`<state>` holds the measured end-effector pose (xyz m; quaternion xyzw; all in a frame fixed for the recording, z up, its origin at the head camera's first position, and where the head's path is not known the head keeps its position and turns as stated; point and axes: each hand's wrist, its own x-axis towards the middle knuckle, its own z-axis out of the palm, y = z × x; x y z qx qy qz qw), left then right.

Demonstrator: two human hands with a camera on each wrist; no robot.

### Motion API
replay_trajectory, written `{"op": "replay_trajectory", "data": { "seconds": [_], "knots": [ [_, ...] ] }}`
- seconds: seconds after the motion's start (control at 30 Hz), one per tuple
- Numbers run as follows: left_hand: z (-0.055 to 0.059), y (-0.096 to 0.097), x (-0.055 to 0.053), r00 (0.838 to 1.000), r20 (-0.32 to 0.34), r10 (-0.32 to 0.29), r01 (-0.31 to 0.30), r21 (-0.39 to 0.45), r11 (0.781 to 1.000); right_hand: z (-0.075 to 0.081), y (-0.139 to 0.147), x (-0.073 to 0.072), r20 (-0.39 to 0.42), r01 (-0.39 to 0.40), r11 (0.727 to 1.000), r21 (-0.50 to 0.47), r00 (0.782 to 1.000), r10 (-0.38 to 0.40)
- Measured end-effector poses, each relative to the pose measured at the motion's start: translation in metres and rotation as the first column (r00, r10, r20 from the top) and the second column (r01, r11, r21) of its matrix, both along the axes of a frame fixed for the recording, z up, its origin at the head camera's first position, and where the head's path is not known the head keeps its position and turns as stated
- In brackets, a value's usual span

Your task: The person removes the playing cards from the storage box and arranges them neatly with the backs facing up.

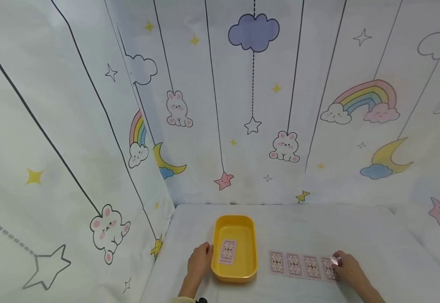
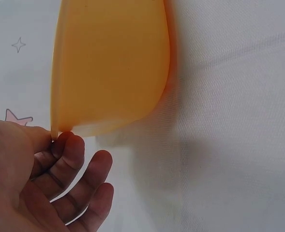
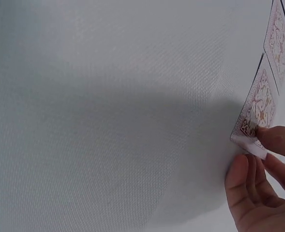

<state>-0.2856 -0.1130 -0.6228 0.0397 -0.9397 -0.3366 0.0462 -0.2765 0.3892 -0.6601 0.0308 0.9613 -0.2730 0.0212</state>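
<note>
With thumb and fingertips, my left hand (image 1: 200, 261) pinches the left rim of a yellow plastic tray (image 1: 253, 248); the left wrist view shows the tray wall (image 2: 113, 63) from outside, the other fingers loosely bent below it. Inside the tray lies one playing card (image 1: 228, 251), patterned back up. To the right of the tray, several playing cards (image 1: 294, 265) form a row on the table, backs up. My right hand (image 1: 350, 271) is at the rightmost card (image 1: 330, 269). In the right wrist view, thumb and finger pinch that card's (image 3: 261, 104) near end, which bends up.
A white cloth (image 1: 299, 227) covers the table. Behind and to the left hang white curtains (image 1: 220, 105) printed with bears, stars, clouds and rainbows. The neighbouring card (image 3: 277, 43) lies just beyond the pinched one in the right wrist view.
</note>
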Motion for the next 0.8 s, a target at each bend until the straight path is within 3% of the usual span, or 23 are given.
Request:
{"op": "replay_trajectory", "data": {
  "seconds": [0.3, 0.8],
  "knots": [
    [-0.0004, -0.0010, 0.0011, 1.000, -0.016, 0.001, -0.001, -0.003, 1.000, 0.0036, -0.0054, 0.0001, 0.024, -0.025, 0.997, 0.076, 0.999, 0.023],
    [0.0008, -0.0001, 0.0017, 1.000, -0.006, 0.010, -0.009, 0.029, 1.000, 0.0080, -0.0098, 0.0013, 0.086, 0.038, 0.996, 0.083, 0.995, -0.045]
  ]
}}
